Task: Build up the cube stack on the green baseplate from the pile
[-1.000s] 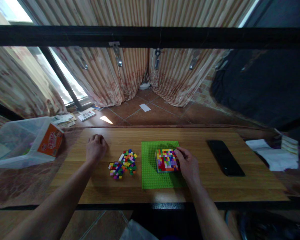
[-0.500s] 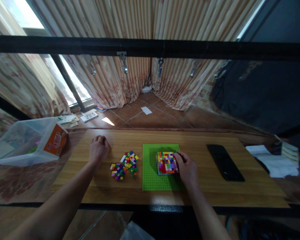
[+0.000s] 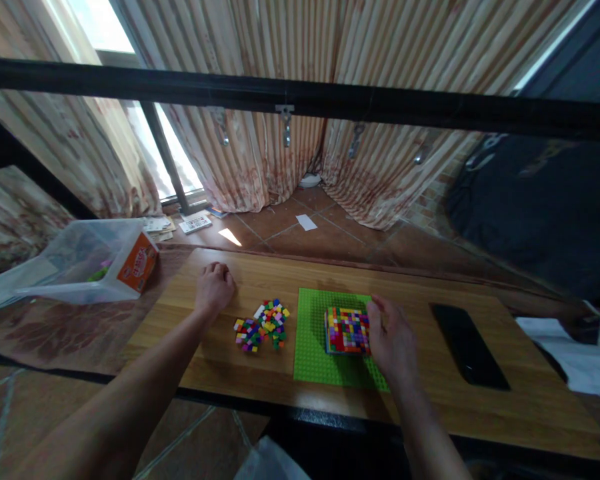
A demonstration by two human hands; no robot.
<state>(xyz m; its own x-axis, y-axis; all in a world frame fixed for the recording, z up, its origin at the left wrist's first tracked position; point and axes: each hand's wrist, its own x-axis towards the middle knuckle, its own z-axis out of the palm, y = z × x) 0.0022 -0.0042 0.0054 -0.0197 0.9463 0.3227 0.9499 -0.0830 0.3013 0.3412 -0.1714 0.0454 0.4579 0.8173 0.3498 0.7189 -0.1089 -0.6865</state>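
Left hand (image 3: pixel 215 287) rests curled as right hand (image 3: pixel 395 337) seemingly steadies a brick block (image 3: pixel 347 331), both holds unclear; shifting calls for pinching.

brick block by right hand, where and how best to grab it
Grip the brick block by its left and right walls, probably from above: its boxy shape rises over the green baseplate, its left wall exposed and the right hand at its right edge.

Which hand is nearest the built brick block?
The right hand, beside the block on the green baseplate; the left hand is on the table, near the loose bricks.
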